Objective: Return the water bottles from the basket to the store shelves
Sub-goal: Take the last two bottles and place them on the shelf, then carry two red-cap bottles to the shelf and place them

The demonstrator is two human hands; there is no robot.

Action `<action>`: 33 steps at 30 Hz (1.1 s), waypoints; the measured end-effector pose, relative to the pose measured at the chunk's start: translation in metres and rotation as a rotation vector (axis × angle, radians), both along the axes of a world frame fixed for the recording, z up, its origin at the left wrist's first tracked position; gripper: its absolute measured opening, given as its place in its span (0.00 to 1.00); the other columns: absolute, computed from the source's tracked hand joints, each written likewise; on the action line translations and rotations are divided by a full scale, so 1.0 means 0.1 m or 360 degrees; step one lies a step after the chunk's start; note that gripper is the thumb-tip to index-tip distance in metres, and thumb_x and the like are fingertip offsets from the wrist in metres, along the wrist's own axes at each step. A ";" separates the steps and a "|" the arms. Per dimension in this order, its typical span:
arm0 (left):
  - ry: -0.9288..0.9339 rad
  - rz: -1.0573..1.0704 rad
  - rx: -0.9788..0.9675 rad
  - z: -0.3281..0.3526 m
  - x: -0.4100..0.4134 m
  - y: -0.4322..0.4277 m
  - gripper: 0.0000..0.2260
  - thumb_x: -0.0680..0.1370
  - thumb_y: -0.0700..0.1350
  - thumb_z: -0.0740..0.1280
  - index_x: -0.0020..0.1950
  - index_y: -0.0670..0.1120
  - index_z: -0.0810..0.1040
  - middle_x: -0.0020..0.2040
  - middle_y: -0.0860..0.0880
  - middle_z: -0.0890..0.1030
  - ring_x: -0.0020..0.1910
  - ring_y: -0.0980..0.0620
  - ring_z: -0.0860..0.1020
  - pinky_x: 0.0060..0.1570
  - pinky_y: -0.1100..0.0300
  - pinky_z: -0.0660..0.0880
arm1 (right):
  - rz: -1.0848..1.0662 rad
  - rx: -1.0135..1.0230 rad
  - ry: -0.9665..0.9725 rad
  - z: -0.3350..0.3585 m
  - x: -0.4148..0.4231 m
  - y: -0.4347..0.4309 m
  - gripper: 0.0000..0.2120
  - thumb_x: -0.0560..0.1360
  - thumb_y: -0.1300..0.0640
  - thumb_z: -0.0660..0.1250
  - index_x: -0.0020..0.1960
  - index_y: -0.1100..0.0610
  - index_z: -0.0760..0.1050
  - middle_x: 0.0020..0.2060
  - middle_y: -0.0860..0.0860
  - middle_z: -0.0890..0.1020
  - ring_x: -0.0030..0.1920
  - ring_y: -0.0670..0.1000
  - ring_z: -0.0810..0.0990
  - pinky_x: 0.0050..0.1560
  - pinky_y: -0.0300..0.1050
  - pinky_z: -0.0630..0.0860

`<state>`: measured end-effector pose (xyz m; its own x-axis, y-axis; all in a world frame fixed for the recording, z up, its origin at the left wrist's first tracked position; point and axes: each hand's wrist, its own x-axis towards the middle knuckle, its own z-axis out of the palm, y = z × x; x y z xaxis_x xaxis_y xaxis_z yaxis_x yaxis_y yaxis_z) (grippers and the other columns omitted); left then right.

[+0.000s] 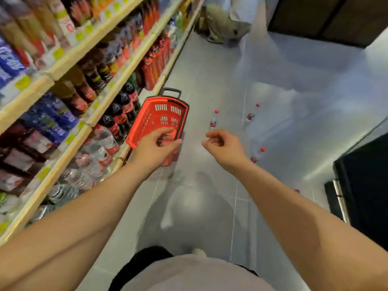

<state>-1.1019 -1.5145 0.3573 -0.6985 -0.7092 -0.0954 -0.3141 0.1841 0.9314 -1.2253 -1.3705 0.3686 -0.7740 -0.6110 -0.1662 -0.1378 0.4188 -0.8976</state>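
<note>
A red plastic basket (156,114) with a black handle stands on the floor against the shelf foot, and it looks empty. My left hand (156,144) hovers over its near rim, fingers loosely curled and holding nothing. To the right of the basket, my right hand (223,143) hangs above the floor, fingers apart and empty. Three small water bottles with red caps lie on the tiles: one (213,121) just beyond my right hand, another (250,116) farther right, a third (257,154) nearer. Similar water bottles (100,148) fill the lowest shelf on the left.
Wooden shelves (69,141) of cola, juice and other drinks line the left side. A person (226,19) crouches at the aisle's far end. A dark cabinet (365,185) stands at the right, another at the top right. Grey tiled floor runs between.
</note>
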 end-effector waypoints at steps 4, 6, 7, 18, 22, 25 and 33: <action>-0.0052 -0.0147 0.0024 -0.08 -0.85 -0.20 0.18 0.74 0.40 0.72 0.63 0.43 0.77 0.51 0.43 0.80 0.40 0.54 0.74 0.38 0.77 0.70 | -0.0165 0.0039 -0.0051 -0.08 -0.73 -0.09 0.09 0.73 0.61 0.69 0.53 0.58 0.77 0.33 0.47 0.73 0.30 0.43 0.71 0.33 0.32 0.70; -0.0065 -0.0200 0.0008 -0.15 -1.28 -0.41 0.18 0.74 0.42 0.73 0.64 0.44 0.77 0.52 0.45 0.80 0.40 0.57 0.76 0.37 0.79 0.70 | -0.0241 0.0059 -0.0017 -0.14 -1.10 -0.21 0.07 0.73 0.60 0.69 0.51 0.55 0.77 0.35 0.47 0.74 0.33 0.43 0.72 0.35 0.32 0.71; -0.0079 -0.0240 -0.0046 -0.19 -1.51 -0.55 0.19 0.73 0.43 0.73 0.63 0.45 0.77 0.51 0.47 0.80 0.40 0.59 0.76 0.38 0.80 0.70 | -0.0292 0.0060 0.0000 -0.17 -1.29 -0.29 0.06 0.73 0.59 0.69 0.50 0.54 0.76 0.37 0.48 0.75 0.34 0.43 0.73 0.37 0.31 0.71; -0.0258 -0.0567 0.0004 -0.45 -3.75 -1.61 0.19 0.74 0.47 0.73 0.64 0.50 0.76 0.53 0.50 0.80 0.39 0.60 0.75 0.35 0.74 0.72 | -0.0655 0.0164 -0.0090 -0.49 -3.23 -1.12 0.09 0.73 0.56 0.69 0.53 0.52 0.77 0.41 0.47 0.78 0.42 0.47 0.76 0.46 0.39 0.72; -0.0340 -0.0541 0.0053 -0.68 -4.40 -1.79 0.20 0.73 0.47 0.73 0.64 0.49 0.76 0.54 0.49 0.80 0.41 0.56 0.77 0.42 0.66 0.74 | -0.0675 0.0200 -0.0172 -0.71 -3.95 -1.24 0.10 0.74 0.58 0.68 0.55 0.55 0.77 0.44 0.51 0.78 0.44 0.48 0.76 0.38 0.33 0.70; -0.0414 -0.0454 0.0070 -0.99 -4.92 -1.90 0.20 0.73 0.46 0.73 0.65 0.48 0.76 0.53 0.49 0.79 0.40 0.56 0.77 0.37 0.70 0.74 | -0.0616 0.0252 -0.0206 -0.98 -4.59 -1.36 0.10 0.74 0.57 0.68 0.55 0.54 0.77 0.44 0.50 0.79 0.45 0.48 0.77 0.43 0.37 0.71; -0.0592 -0.0191 0.0202 -2.09 -6.11 -2.13 0.22 0.71 0.47 0.75 0.64 0.50 0.75 0.51 0.50 0.78 0.36 0.56 0.75 0.39 0.67 0.73 | -0.0467 0.0450 -0.0342 -1.95 -6.16 -1.70 0.10 0.75 0.57 0.66 0.56 0.55 0.76 0.40 0.48 0.76 0.42 0.48 0.75 0.43 0.36 0.71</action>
<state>-1.7133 -1.7276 0.1478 -0.6771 -0.5909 -0.4386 -0.6170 0.1311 0.7760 -1.8409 -1.5408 0.1732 -0.8373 -0.2789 -0.4703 0.1997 0.6448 -0.7378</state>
